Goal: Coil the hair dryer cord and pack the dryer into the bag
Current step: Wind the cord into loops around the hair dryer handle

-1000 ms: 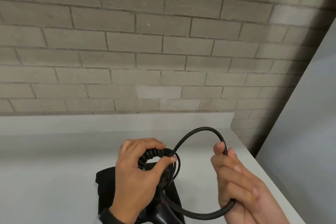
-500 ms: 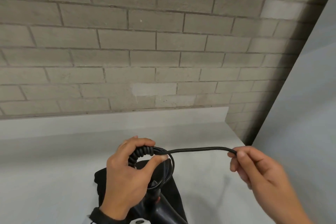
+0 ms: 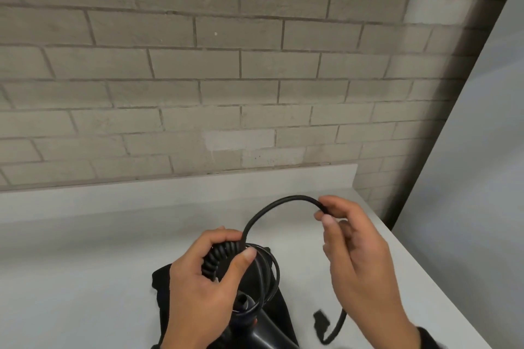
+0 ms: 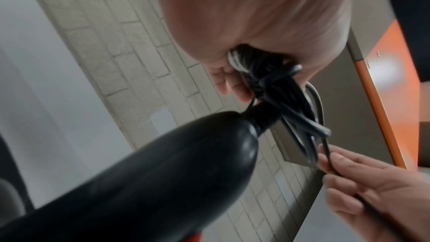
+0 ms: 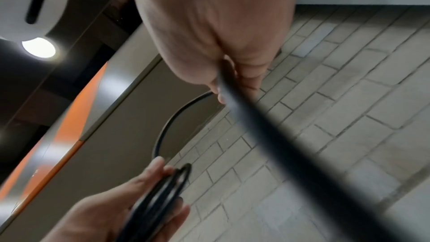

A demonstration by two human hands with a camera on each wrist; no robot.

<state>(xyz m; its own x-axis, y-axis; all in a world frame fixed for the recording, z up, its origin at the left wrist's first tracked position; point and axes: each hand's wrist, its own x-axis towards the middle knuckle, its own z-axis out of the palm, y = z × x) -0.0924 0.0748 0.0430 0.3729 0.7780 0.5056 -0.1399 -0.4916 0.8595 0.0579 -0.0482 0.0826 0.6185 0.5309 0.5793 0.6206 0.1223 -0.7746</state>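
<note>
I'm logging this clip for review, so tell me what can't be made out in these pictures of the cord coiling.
- Hair dryer: the head view's bottom edge and the left hand hide most of it.
- Bag: its opening is covered by the hand and dryer.
- Plug: too small to show prongs.
- Cord: blurred in the right wrist view.
- Number of loops: blurred in the left wrist view.
- Right hand pinches the cord.

Right hand (image 5: 209, 30) at top, fingers curled round a black cord (image 5: 291, 146) running blurred toward lower right. Beyond it, a thin loop of cord arcing down to the left hand (image 5: 111, 214) at lower left, gripping several gathered coils (image 5: 163, 194). Brick wall (image 5: 349, 98) behind; round ceiling light (image 5: 39, 47) upper left.
</note>
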